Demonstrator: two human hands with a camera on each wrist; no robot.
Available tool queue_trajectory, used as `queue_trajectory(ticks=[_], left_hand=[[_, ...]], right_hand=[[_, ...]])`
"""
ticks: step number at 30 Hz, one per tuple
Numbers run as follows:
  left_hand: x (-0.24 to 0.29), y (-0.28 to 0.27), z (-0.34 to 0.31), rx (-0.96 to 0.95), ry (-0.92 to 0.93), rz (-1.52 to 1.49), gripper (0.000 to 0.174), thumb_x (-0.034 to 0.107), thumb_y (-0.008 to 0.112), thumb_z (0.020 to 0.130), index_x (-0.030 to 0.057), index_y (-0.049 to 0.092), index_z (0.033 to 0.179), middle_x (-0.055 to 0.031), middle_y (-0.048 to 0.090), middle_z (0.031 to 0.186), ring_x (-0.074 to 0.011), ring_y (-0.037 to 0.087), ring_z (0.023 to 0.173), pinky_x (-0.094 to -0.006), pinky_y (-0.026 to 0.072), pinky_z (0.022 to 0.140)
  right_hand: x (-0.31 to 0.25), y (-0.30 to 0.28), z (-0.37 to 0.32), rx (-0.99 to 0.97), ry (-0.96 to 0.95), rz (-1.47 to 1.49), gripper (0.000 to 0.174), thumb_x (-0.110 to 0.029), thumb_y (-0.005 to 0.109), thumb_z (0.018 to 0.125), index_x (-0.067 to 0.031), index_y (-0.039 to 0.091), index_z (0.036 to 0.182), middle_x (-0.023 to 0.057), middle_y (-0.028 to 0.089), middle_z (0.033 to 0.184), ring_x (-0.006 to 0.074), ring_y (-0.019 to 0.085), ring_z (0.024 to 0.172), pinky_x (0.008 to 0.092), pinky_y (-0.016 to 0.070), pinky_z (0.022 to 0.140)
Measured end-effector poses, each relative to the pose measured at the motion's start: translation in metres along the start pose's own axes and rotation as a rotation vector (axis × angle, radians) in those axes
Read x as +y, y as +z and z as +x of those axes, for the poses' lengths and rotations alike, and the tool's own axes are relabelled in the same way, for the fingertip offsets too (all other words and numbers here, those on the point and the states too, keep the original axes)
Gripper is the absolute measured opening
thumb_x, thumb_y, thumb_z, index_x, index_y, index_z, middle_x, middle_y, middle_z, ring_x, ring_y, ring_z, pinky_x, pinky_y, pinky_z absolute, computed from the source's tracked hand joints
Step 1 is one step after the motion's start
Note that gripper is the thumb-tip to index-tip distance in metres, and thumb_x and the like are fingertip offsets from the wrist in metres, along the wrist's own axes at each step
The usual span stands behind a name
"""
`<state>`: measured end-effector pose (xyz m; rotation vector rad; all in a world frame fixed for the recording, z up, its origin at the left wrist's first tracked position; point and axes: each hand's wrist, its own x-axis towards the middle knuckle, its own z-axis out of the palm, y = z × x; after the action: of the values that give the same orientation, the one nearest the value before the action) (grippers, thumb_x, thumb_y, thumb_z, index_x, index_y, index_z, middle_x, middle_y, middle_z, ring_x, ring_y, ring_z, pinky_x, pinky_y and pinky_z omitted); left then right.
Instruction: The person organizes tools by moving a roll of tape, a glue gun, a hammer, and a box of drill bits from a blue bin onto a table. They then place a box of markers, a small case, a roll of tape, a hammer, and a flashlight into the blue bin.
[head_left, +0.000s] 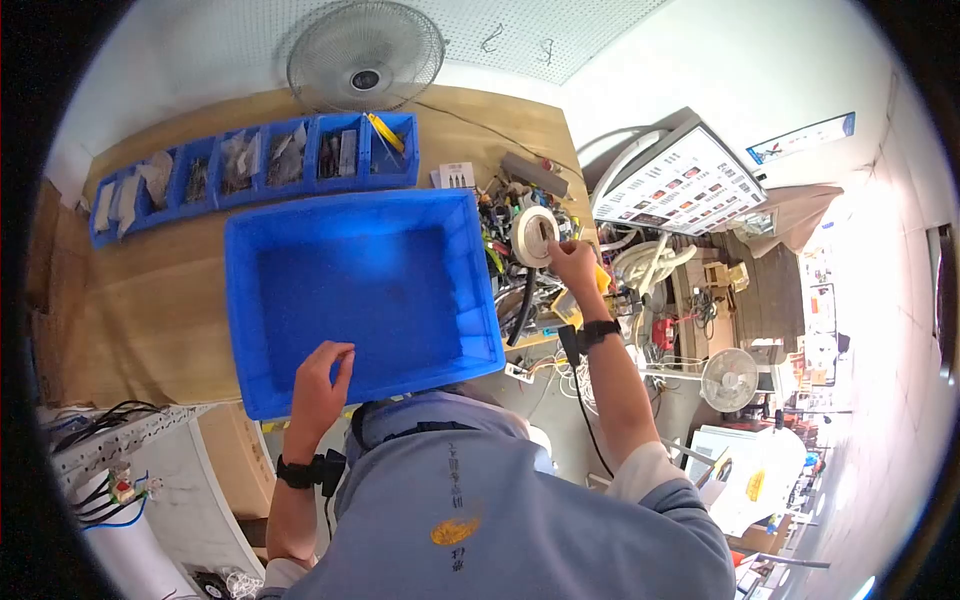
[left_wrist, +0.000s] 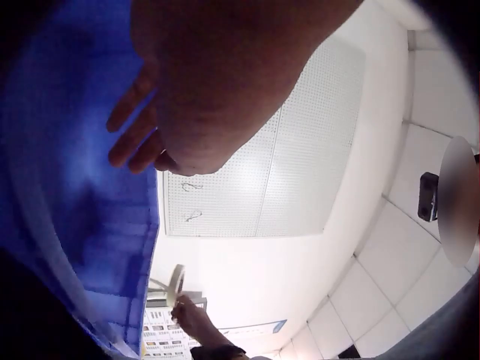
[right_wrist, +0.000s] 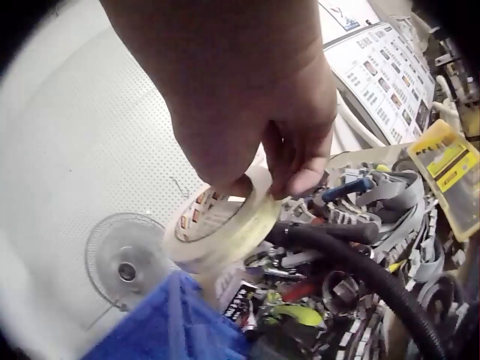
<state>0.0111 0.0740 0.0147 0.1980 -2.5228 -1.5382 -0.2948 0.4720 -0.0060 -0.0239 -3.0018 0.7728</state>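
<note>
1. We pinch the tape in our right hand's fingers, above the clutter beside the bin.
2. Our left hand hangs over the bin's near side, fingers loosely bent.

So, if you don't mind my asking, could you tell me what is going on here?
A person at a workbench is holding a roll of tape by its rim in their right hand, above a jumbled pile of parts to the right of a large blue bin. The tape is outside the bin. Their left hand is over the bin's near side, fingers relaxed and holding nothing.
</note>
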Motion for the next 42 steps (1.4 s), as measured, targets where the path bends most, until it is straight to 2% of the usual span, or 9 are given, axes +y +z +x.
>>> queue_trajectory(ticks=[5,8,12,14,17,21,28,33,42], left_hand=[[-0.012,0.000,-0.006,-0.082,0.025,0.032,0.013,0.008,0.061,0.094,-0.0017,0.065,0.103,-0.0163,0.067,0.094,-0.0332,0.067,0.088,-0.0391,0.0516,0.078],[-0.006,-0.007,0.004,-0.097,0.042,0.067,0.014,0.008,0.061,0.094,-0.0017,0.065,0.103,-0.0163,0.067,0.094,-0.0332,0.067,0.089,-0.0393,0.0517,0.078],[0.002,-0.014,0.019,-0.107,0.076,0.109,0.015,0.009,0.061,0.094,-0.0019,0.065,0.104,-0.0165,0.067,0.094,-0.0338,0.067,0.090,-0.0399,0.0518,0.080],[0.008,-0.014,0.022,-0.132,0.056,0.134,0.017,0.009,0.061,0.094,-0.0017,0.064,0.106,-0.0167,0.066,0.098,-0.0340,0.067,0.091,-0.0400,0.0520,0.080],[0.011,-0.014,0.027,-0.233,-0.008,0.184,0.023,0.011,0.062,0.093,-0.0014,0.062,0.113,-0.0178,0.064,0.109,-0.0351,0.065,0.097,-0.0414,0.0517,0.083],[0.000,-0.004,0.031,-0.407,-0.035,0.350,0.036,0.014,0.064,0.093,-0.0015,0.056,0.125,-0.0192,0.057,0.121,-0.0356,0.063,0.107,-0.0419,0.0502,0.092],[-0.031,0.036,0.092,-0.693,0.123,0.585,0.039,0.017,0.066,0.091,-0.0015,0.055,0.123,-0.0239,0.056,0.123,-0.0436,0.058,0.111,-0.0494,0.0488,0.094],[-0.085,0.090,0.131,-0.905,0.161,0.792,0.043,0.018,0.068,0.088,0.0005,0.051,0.124,-0.0249,0.057,0.121,-0.0442,0.059,0.112,-0.0521,0.0499,0.092],[-0.103,0.163,0.170,-0.817,0.267,0.740,0.066,0.013,0.066,0.088,-0.0038,0.036,0.145,-0.0307,0.045,0.138,-0.0451,0.048,0.127,-0.0521,0.0482,0.099]], right_hand=[[-0.103,0.004,-0.073,-0.206,-0.082,0.290,0.037,-0.031,0.076,0.082,0.0044,0.072,0.092,0.0170,0.073,0.079,0.0208,0.071,0.070,0.0356,0.0558,0.067],[-0.122,0.061,-0.090,-0.338,-0.211,0.165,0.039,-0.034,0.076,0.076,0.0038,0.071,0.084,0.0249,0.069,0.078,0.0378,0.071,0.074,0.0438,0.0557,0.069],[-0.146,0.104,-0.089,-0.485,-0.259,0.042,0.039,-0.034,0.076,0.079,0.0040,0.070,0.088,0.0237,0.070,0.081,0.0388,0.070,0.080,0.0452,0.0563,0.075],[-0.149,0.110,-0.088,-0.464,-0.261,0.013,0.041,-0.032,0.075,0.083,0.0051,0.069,0.100,0.0225,0.072,0.084,0.0350,0.072,0.082,0.0416,0.0571,0.076],[-0.133,0.092,-0.088,-0.343,-0.304,0.088,0.040,-0.036,0.075,0.084,0.0019,0.068,0.096,0.0227,0.071,0.088,0.0420,0.069,0.086,0.0508,0.0548,0.080],[-0.094,0.057,-0.093,-0.195,-0.152,-0.069,0.046,-0.042,0.072,0.087,0.0013,0.064,0.102,0.0213,0.071,0.089,0.0423,0.069,0.087,0.0511,0.0550,0.078],[-0.066,0.062,-0.101,-0.367,-0.130,-0.154,0.047,-0.043,0.064,0.093,0.0022,0.072,0.081,0.0235,0.070,0.085,0.0423,0.069,0.085,0.0511,0.0565,0.075],[-0.077,0.048,-0.096,-0.430,-0.055,-0.135,0.043,-0.043,0.068,0.090,-0.0007,0.073,0.092,0.0229,0.072,0.092,0.0399,0.071,0.090,0.0486,0.0575,0.078],[-0.079,0.046,-0.095,-0.485,0.043,-0.055,0.038,-0.040,0.071,0.088,-0.0018,0.074,0.095,0.0215,0.072,0.094,0.0398,0.071,0.091,0.0485,0.0574,0.079]])
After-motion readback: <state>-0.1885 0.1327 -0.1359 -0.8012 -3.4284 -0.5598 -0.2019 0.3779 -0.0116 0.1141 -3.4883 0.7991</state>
